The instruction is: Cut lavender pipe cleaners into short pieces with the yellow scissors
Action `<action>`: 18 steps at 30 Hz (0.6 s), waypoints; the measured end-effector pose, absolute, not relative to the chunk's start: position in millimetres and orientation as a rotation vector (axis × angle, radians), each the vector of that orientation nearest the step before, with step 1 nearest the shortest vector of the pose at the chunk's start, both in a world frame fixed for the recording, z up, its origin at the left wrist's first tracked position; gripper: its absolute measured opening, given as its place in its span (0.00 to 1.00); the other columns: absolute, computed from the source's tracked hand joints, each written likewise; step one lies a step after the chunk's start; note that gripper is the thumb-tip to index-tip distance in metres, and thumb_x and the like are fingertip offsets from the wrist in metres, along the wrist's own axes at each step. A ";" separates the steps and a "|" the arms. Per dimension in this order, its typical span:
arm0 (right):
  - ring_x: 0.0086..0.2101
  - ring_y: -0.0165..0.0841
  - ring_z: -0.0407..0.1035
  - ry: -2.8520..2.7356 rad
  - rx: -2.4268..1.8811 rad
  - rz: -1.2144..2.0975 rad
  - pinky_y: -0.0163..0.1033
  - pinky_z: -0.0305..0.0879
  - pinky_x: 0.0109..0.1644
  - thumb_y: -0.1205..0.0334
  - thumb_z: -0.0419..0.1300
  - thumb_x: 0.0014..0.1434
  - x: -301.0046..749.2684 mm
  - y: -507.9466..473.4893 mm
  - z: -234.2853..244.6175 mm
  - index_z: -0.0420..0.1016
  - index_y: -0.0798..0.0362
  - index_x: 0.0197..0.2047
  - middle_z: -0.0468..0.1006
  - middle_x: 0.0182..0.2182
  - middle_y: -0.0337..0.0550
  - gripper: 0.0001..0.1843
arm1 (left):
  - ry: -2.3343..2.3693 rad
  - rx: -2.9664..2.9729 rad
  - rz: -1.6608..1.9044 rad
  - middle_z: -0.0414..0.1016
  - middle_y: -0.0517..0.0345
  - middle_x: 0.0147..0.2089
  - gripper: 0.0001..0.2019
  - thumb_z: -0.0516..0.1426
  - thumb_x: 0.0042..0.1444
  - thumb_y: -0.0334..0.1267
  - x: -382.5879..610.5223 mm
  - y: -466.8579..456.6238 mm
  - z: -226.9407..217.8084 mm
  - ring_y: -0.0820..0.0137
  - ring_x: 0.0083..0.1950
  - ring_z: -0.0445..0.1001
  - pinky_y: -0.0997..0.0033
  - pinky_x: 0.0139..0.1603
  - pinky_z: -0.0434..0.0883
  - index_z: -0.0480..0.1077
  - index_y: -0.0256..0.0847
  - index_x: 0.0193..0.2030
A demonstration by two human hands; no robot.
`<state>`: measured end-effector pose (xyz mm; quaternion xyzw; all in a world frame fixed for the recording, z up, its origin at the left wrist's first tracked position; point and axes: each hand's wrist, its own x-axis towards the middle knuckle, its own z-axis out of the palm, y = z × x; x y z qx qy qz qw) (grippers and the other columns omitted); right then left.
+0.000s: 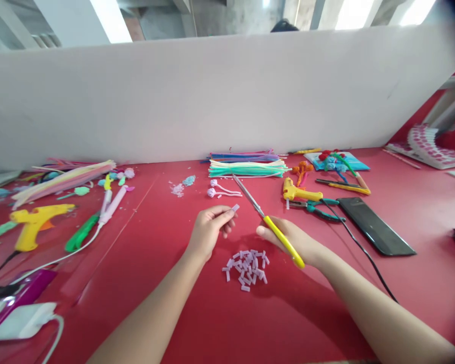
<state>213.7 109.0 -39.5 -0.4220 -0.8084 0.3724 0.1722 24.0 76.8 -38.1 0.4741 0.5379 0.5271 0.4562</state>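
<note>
Between thumb and finger, my left hand (213, 225) pinches a short lilac piece of pipe cleaner (235, 208). My right hand (288, 237) grips a pair of scissors (284, 241) with yellow handles. Their blades point up and to the left, away from me, and look closed or seen edge-on. Below and between my hands lies a loose pile of short lilac pieces (247, 268) on the red table (197, 323). Beyond my left hand rest two lilac pompom-headed stems (223, 191).
A bundle of pipe cleaners (246, 168) lies by the white partition (197, 101). On the right are a yellow glue gun (299, 192), pliers (318, 207) and a black phone (375, 225). Leftward are another yellow glue gun (34, 222), a pink corded tool (111, 205) and more pipe cleaners (64, 184).
</note>
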 end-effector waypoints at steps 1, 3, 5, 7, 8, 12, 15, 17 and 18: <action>0.20 0.24 0.56 -2.348 -1.207 1.022 0.30 0.50 0.24 0.42 0.46 0.49 215.4 108.0 -37.2 0.59 0.53 0.25 0.64 0.19 0.34 0.21 | 1.340 1.164 1.330 0.66 0.57 0.21 0.11 0.53 0.44 0.42 20.3 77.4 -36.4 0.78 0.20 0.63 0.80 0.17 0.58 0.68 0.34 0.28; 0.21 0.25 0.57 -2.453 -1.206 0.973 0.30 0.50 0.25 0.41 0.45 0.49 217.4 105.6 -33.9 0.60 0.53 0.25 0.65 0.20 0.36 0.22 | 1.361 1.163 1.378 0.66 0.58 0.21 0.11 0.54 0.44 0.42 13.8 78.0 -33.6 0.78 0.20 0.62 0.81 0.16 0.58 0.68 0.34 0.27; 0.21 0.25 0.56 -2.536 -1.178 0.950 0.30 0.49 0.24 0.42 0.45 0.50 217.2 103.0 -32.8 0.59 0.53 0.25 0.65 0.20 0.36 0.21 | 1.382 1.170 1.421 0.66 0.58 0.21 0.10 0.53 0.44 0.41 9.7 77.8 -31.6 0.78 0.19 0.62 0.81 0.16 0.57 0.68 0.35 0.27; 0.20 0.24 0.55 -2.584 -1.142 0.948 0.30 0.48 0.24 0.42 0.45 0.50 215.4 100.6 -33.8 0.58 0.53 0.24 0.64 0.19 0.35 0.21 | 1.392 1.185 1.440 0.66 0.59 0.21 0.10 0.53 0.44 0.41 7.9 77.2 -30.0 0.78 0.19 0.62 0.81 0.16 0.57 0.68 0.35 0.27; 0.20 0.24 0.55 -2.592 -1.127 0.956 0.29 0.48 0.24 0.43 0.44 0.51 214.1 99.6 -34.8 0.58 0.53 0.24 0.63 0.19 0.35 0.21 | 1.392 1.194 1.438 0.67 0.59 0.21 0.10 0.53 0.45 0.41 7.6 76.8 -29.3 0.78 0.19 0.63 0.81 0.16 0.57 0.68 0.35 0.27; 0.20 0.23 0.53 -2.561 -1.096 1.062 0.29 0.48 0.23 0.43 0.43 0.52 209.7 95.5 -37.6 0.57 0.54 0.24 0.61 0.18 0.34 0.21 | 1.361 1.219 1.409 0.67 0.59 0.21 0.09 0.52 0.45 0.40 7.7 75.4 -26.0 0.77 0.20 0.63 0.80 0.16 0.58 0.68 0.36 0.27; 0.19 0.23 0.52 -2.503 -1.083 1.163 0.29 0.47 0.22 0.44 0.43 0.52 208.2 92.9 -38.0 0.56 0.54 0.24 0.59 0.18 0.33 0.21 | 1.337 1.225 1.404 0.67 0.59 0.21 0.09 0.52 0.46 0.40 7.5 74.6 -23.7 0.77 0.20 0.63 0.80 0.16 0.58 0.68 0.36 0.28; 0.19 0.22 0.51 -2.474 -1.081 1.204 0.29 0.47 0.21 0.44 0.43 0.52 207.7 91.7 -38.7 0.56 0.54 0.23 0.57 0.17 0.32 0.21 | 1.334 1.230 1.395 0.66 0.59 0.21 0.09 0.52 0.46 0.40 7.2 74.3 -22.9 0.77 0.20 0.63 0.80 0.17 0.58 0.68 0.36 0.28; 0.19 0.22 0.51 -2.460 -1.089 1.215 0.29 0.46 0.21 0.44 0.43 0.52 207.5 91.4 -39.2 0.56 0.54 0.23 0.57 0.17 0.32 0.21 | 1.338 1.232 1.390 0.66 0.59 0.21 0.10 0.52 0.46 0.40 7.1 74.3 -22.7 0.77 0.20 0.63 0.80 0.16 0.58 0.68 0.36 0.28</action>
